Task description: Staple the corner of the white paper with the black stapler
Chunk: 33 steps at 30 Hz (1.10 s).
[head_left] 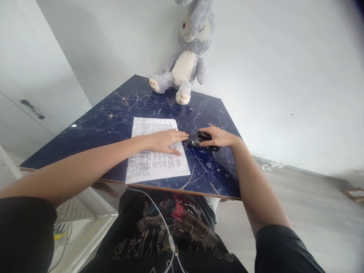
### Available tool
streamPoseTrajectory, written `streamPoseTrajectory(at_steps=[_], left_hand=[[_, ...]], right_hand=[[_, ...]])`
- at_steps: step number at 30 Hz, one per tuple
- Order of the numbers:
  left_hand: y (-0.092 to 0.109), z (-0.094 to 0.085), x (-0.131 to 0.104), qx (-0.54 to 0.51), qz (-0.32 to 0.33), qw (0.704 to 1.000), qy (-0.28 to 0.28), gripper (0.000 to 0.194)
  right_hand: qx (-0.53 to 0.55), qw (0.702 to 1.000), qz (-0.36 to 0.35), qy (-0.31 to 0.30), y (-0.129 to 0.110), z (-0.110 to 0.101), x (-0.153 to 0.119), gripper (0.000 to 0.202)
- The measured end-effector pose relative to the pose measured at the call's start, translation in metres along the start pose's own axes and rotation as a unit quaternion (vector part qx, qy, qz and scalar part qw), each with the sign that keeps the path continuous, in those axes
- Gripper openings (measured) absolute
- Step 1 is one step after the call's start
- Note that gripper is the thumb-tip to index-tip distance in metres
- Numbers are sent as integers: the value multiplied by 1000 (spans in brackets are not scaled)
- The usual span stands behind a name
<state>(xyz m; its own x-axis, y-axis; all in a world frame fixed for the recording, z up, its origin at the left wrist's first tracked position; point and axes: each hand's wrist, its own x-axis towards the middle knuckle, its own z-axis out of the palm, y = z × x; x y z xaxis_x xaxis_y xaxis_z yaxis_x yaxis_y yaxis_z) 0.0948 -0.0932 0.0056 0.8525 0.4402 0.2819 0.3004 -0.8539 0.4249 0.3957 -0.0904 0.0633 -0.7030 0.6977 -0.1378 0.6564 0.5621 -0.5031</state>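
Printed paper [150,167] lies flat near the front edge of the blue marbled table, covered in dense dark text. Across it rests my left hand [166,141], palm down with fingers stretched past the paper's right edge. Just right of the paper, my right hand [217,136] is wrapped around a black stapler [204,135] on the tabletop. The stapler's front end points left toward my left fingertips, and a gap separates it from the paper. Part of the stapler is hidden by my fingers. Whether the paper is one sheet or several, I cannot tell.
A grey plush rabbit [184,68] sits at the back of the table [113,110] against the wall. White earphone cable [170,242] hangs over my shirt. On the floor at right lie a clear plastic item [273,165] and a cardboard box [355,194].
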Motion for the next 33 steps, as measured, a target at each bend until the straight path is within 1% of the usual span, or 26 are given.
streamPoseTrajectory(at_steps=[1, 2, 3, 4, 5, 6, 8, 11, 13, 15, 16, 18, 21, 24, 26, 28, 30, 31, 32, 33], left_hand=[[0, -3, 0, -17, -23, 997, 74, 49], [0, -7, -1, -31, -53, 986, 157, 45], [0, -11, -1, -40, -85, 966, 241, 49], [0, -15, -2, -42, -111, 943, 312, 54], [0, -18, -4, -36, -129, 921, 366, 56], [1, -21, -5, -27, -137, 905, 403, 58], [2, -24, -8, -10, -136, 889, 436, 58], [6, -25, -10, 7, -129, 888, 442, 55], [9, -24, -11, 23, -118, 894, 431, 53], [10, -25, -11, 28, -113, 897, 427, 53], [10, -25, -10, 24, -114, 898, 425, 53], [10, -25, -10, 7, -119, 901, 416, 54], [10, -23, -8, -13, -128, 912, 390, 54], [11, -21, -5, -10, -122, 922, 368, 56], [12, -20, -3, -2, -113, 926, 360, 57], [12, -18, -3, 5, -109, 928, 356, 57], [11, -18, -3, 8, -113, 928, 354, 56], [10, -19, -4, 9, -115, 928, 354, 56], [8, -21, -5, 11, -116, 928, 354, 55], [6, -23, -6, 16, -114, 927, 357, 55]], right_hand=[[18, 997, 41, 57, 0, -2, 1, 30], [41, 989, 79, 117, -2, -2, 5, 31], [63, 978, 107, 169, -6, -1, 13, 32], [77, 966, 124, 212, -14, 4, 23, 31], [81, 961, 127, 231, -23, 10, 36, 29], [69, 962, 123, 235, -35, 19, 52, 25], [20, 962, 111, 249, -59, 39, 87, 19], [-35, 968, 117, 219, -88, 62, 136, 21], [-44, 970, 118, 208, -96, 69, 155, 20], [-46, 969, 129, 204, -93, 71, 158, 18], [-48, 968, 138, 206, -88, 71, 152, 17], [-54, 963, 157, 214, -72, 68, 128, 15], [-60, 955, 187, 222, -40, 58, 70, 15], [-40, 930, 260, 257, -5, 43, 9, 18], [3, 922, 297, 247, 14, 35, -21, 21], [49, 917, 314, 240, 28, 32, -41, 28], [93, 922, 297, 231, 41, 31, -50, 39], [114, 923, 279, 238, 48, 31, -52, 45], [129, 921, 259, 261, 56, 31, -53, 50], [129, 914, 244, 298, 65, 31, -53, 53]])
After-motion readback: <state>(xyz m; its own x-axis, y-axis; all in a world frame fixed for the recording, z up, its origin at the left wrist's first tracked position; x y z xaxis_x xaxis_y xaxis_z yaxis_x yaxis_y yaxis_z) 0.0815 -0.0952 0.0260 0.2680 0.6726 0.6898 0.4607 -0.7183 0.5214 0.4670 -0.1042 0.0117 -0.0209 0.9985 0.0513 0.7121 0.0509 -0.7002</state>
